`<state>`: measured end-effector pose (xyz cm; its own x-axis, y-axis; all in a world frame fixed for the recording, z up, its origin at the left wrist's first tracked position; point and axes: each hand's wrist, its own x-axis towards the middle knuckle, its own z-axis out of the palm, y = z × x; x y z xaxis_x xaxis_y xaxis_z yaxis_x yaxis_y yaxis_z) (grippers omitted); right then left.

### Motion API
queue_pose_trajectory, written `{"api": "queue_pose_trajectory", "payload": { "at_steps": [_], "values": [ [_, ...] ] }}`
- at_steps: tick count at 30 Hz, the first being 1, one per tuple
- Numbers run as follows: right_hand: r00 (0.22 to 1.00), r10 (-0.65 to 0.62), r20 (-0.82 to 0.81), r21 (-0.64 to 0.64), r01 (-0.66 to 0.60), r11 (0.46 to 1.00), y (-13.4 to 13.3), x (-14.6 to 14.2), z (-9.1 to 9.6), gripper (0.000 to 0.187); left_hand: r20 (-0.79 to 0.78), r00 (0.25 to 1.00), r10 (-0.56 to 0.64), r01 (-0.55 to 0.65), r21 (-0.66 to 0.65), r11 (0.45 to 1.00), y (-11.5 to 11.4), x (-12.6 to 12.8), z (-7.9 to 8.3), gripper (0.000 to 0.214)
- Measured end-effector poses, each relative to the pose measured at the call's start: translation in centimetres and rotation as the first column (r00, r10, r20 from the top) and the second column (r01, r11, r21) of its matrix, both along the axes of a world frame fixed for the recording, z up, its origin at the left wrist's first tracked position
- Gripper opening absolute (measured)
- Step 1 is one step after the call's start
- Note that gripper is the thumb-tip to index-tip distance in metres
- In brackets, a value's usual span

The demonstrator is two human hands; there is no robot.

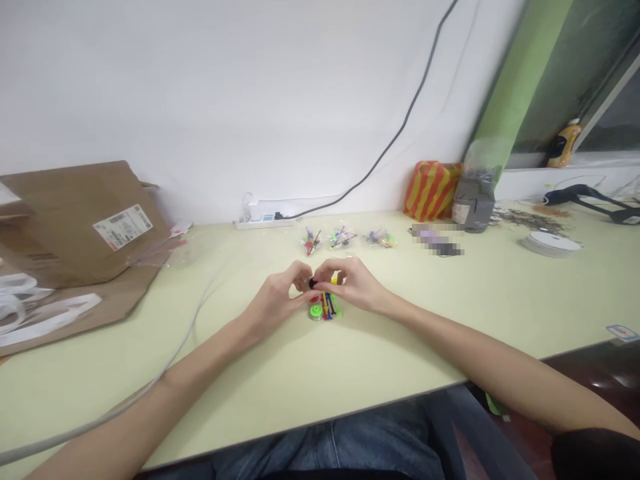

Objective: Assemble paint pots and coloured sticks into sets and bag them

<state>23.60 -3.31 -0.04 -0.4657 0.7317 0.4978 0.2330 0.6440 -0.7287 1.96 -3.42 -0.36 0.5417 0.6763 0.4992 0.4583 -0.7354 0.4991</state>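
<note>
My left hand (pixel 280 297) and my right hand (pixel 350 283) meet over the middle of the pale yellow-green table (pixel 320 373), fingers pinched together. Between the fingertips sits a small black plastic piece (pixel 313 283); a bit of yellow plastic (pixel 334 281) shows under my right fingers. Just below the hands lies a small heap of coloured plastic parts (pixel 326 307): a green wheel, red, blue and black sticks. Both hands are closed around the little pieces.
Three clear bags of coloured parts (pixel 345 238) lie behind the hands. A cardboard box (pixel 80 220) stands at left, a white power strip (pixel 263 217) against the wall, a grey cable (pixel 185 333) crosses the table, a striped orange bag (pixel 431 189) and a tape roll (pixel 550 242) at right.
</note>
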Motion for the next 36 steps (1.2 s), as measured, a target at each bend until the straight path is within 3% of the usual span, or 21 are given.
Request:
{"api": "queue_pose_trajectory", "payload": {
  "at_steps": [8,14,18,21,24,26,29,32,34,36],
  "values": [
    [0.992,-0.005,0.126,0.165,-0.016,0.986,0.7,0.8,0.3,0.008,0.118,0.992,-0.05,0.072,-0.193,0.979,-0.8,0.6,0.6,0.037],
    [0.974,-0.077,0.215,0.354,-0.004,0.935,0.5,0.7,0.1,0.009,0.219,0.974,-0.059,0.124,-0.295,0.947,-0.9,0.5,0.8,0.04],
    [0.963,-0.134,0.235,0.428,0.021,0.903,0.6,1.3,0.6,0.012,0.167,0.985,-0.035,0.075,-0.24,0.968,-0.7,0.6,0.6,0.041],
    [0.929,-0.19,0.317,0.438,0.035,0.898,1.3,2.4,1.1,0.012,-0.02,1.0,0.018,-0.019,-0.055,0.998,-0.3,0.5,0.3,0.046],
    [0.875,-0.209,0.437,0.395,0.022,0.918,2.2,3.7,1.5,0.013,-0.175,0.98,0.099,-0.079,0.115,0.99,0.3,0.0,0.2,0.042],
    [0.873,-0.181,0.453,0.324,0.028,0.946,2.7,4.5,1.9,0.011,-0.231,0.96,0.158,-0.122,0.162,0.979,0.6,-0.3,0.4,0.037],
    [0.894,-0.011,0.448,0.084,-0.031,0.996,3.1,5.4,2.5,0.01,-0.383,0.891,0.244,-0.211,0.127,0.969,0.6,-0.5,0.8,0.026],
    [0.848,0.2,0.491,-0.19,-0.12,0.974,3.2,5.8,2.6,0.015,-0.602,0.755,0.26,-0.276,0.068,0.959,0.5,-0.5,0.9,0.021],
    [0.825,0.263,0.501,-0.286,-0.129,0.95,3.3,5.8,2.3,0.017,-0.685,0.686,0.245,-0.272,0.071,0.96,0.4,-0.4,1.0,0.02],
    [0.831,0.273,0.485,-0.322,-0.121,0.939,3.4,5.8,2.0,0.02,-0.71,0.662,0.239,-0.256,0.085,0.963,0.4,-0.4,0.9,0.02]
  ]
}}
